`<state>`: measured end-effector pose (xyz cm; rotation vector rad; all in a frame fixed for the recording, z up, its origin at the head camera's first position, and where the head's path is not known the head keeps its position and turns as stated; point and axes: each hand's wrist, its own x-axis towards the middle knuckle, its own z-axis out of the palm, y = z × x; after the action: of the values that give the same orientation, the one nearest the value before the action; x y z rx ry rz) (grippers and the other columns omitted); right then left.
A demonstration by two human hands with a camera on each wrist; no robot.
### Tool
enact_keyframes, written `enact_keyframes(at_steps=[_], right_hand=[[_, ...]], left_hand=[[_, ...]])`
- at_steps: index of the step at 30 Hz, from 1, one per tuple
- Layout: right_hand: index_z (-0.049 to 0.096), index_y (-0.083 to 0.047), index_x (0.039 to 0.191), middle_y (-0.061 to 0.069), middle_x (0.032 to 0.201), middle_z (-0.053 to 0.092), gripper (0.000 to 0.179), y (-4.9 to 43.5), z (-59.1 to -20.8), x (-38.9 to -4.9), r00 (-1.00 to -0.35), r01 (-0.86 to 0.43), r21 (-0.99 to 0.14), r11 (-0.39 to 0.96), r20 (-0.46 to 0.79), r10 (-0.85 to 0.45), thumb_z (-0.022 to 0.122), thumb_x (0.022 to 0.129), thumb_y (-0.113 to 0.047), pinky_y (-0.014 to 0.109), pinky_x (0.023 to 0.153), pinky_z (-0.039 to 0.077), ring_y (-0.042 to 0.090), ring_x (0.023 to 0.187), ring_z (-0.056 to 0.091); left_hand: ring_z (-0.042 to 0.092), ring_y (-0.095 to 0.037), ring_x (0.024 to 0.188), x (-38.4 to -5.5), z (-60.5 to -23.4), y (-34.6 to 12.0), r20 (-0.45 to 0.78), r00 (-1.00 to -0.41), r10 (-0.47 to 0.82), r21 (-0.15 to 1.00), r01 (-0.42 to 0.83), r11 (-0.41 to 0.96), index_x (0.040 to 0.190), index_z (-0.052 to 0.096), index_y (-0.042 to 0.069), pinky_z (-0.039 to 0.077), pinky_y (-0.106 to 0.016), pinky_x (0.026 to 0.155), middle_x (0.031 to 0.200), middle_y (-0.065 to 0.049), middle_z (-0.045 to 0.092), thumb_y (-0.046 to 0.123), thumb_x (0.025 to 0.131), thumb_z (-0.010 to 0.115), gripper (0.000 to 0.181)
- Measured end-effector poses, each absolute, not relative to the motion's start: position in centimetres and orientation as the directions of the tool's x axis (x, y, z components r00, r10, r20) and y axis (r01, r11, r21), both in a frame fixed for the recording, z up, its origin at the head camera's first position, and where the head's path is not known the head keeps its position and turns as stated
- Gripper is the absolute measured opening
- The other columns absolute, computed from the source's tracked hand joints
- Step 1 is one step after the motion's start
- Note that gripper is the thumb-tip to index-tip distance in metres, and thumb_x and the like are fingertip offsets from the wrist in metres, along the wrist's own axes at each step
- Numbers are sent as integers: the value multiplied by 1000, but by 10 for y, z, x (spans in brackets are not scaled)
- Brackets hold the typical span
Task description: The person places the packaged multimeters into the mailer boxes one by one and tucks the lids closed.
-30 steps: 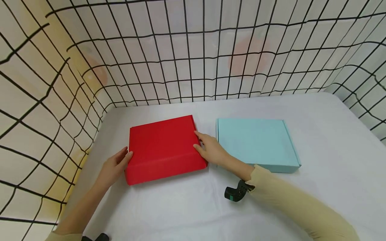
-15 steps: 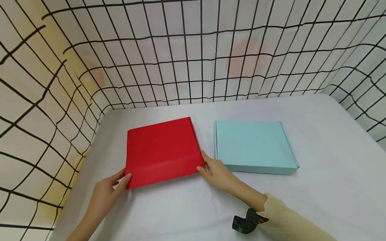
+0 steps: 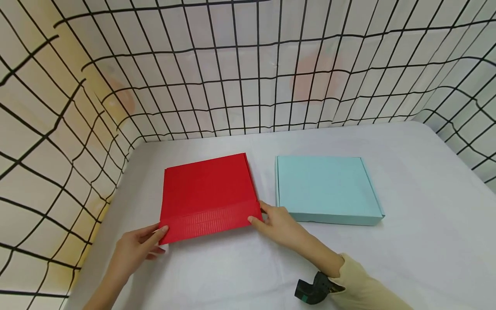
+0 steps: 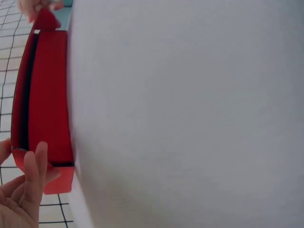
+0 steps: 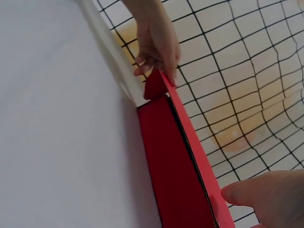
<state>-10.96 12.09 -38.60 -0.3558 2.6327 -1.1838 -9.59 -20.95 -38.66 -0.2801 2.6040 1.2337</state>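
Observation:
A red cardboard box [image 3: 209, 185] lies on the white-covered table, left of centre. Its front flap [image 3: 211, 220] is lifted away from the front wall [image 4: 49, 95], and a dark gap shows between them in both wrist views. My left hand [image 3: 133, 247] pinches the flap's left corner, thumb on top and fingers beneath. At the flap's right corner my right hand [image 3: 279, 224] pinches it, thumb on the upper face. A light blue box [image 3: 327, 185], its lid down, lies to the right of the red one, just past my right hand.
A white cloth [image 3: 232, 275] covers the table. Black grid netting [image 3: 240, 82] rises along the back and both sides, close to the red box's left. A black wrist camera [image 3: 315, 288] hangs at my right sleeve.
Both hands have slid toward the front corners of the red box. Its front flap has come out and up from the front wall. The blue box has stayed put.

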Motion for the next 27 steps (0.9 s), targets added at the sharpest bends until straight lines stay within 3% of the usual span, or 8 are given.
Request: enact_keyframes(at_steps=[3, 6, 10, 15, 19, 23, 27], right_hand=[[44, 6, 130, 6, 77, 65, 54, 124, -383, -110, -942, -84, -754, 651, -153, -298, 53, 90, -30, 21, 52, 37, 10, 54, 51], [48, 8, 126, 13, 89, 68, 49, 127, -382, -112, -930, -89, -764, 639, -166, -328, 51, 91, -27, 23, 59, 42, 14, 64, 62], [51, 8, 120, 10, 68, 63, 42, 131, -384, -115, -896, -57, -805, 591, -219, -386, 49, 92, -24, 23, 56, 44, 12, 51, 54], [49, 8, 120, 10, 77, 66, 43, 132, -388, -117, -871, 41, -851, 524, -288, -399, 48, 94, -25, 26, 53, 51, 11, 51, 55], [51, 8, 115, 10, 76, 66, 41, 132, -389, -118, -870, 66, -858, 509, -299, -392, 47, 95, -27, 28, 53, 52, 12, 52, 56], [59, 7, 98, 12, 74, 65, 36, 133, -386, -118, -875, 55, -861, 506, -285, -391, 46, 95, -27, 29, 53, 52, 13, 53, 56], [62, 6, 90, 13, 75, 66, 36, 135, -384, -118, -878, 33, -860, 509, -269, -397, 45, 95, -26, 29, 53, 52, 14, 54, 57]], left_hand=[[67, -19, 66, -97, -383, -212, -348, -935, -65, 733, -315, 603, 129, 50, 2, 54, -26, 62, 110, -16, 64, 56, 80, 57, 73], [66, -21, 65, -98, -380, -214, -400, -913, -76, 726, -367, 581, 129, 50, 2, 53, -26, 61, 117, -16, 59, 58, 79, 57, 76], [64, -20, 60, -98, -380, -217, -449, -888, -97, 703, -418, 576, 129, 50, 2, 50, -26, 55, 111, -13, 61, 60, 77, 57, 78], [56, -17, 53, -100, -382, -220, -493, -864, -101, 670, -452, 589, 127, 51, 1, 43, -26, 49, 79, -3, 62, 61, 76, 58, 79], [49, -15, 51, -101, -382, -220, -510, -855, -94, 656, -458, 600, 126, 53, 3, 39, -26, 50, 65, 0, 55, 62, 75, 58, 78], [46, -14, 50, -103, -382, -220, -503, -861, -78, 658, -440, 611, 123, 57, 5, 37, -27, 54, 55, 0, 49, 62, 76, 57, 73], [47, -14, 51, -104, -381, -218, -490, -869, -61, 670, -421, 611, 119, 59, 4, 39, -27, 53, 54, 0, 50, 59, 79, 57, 68]])
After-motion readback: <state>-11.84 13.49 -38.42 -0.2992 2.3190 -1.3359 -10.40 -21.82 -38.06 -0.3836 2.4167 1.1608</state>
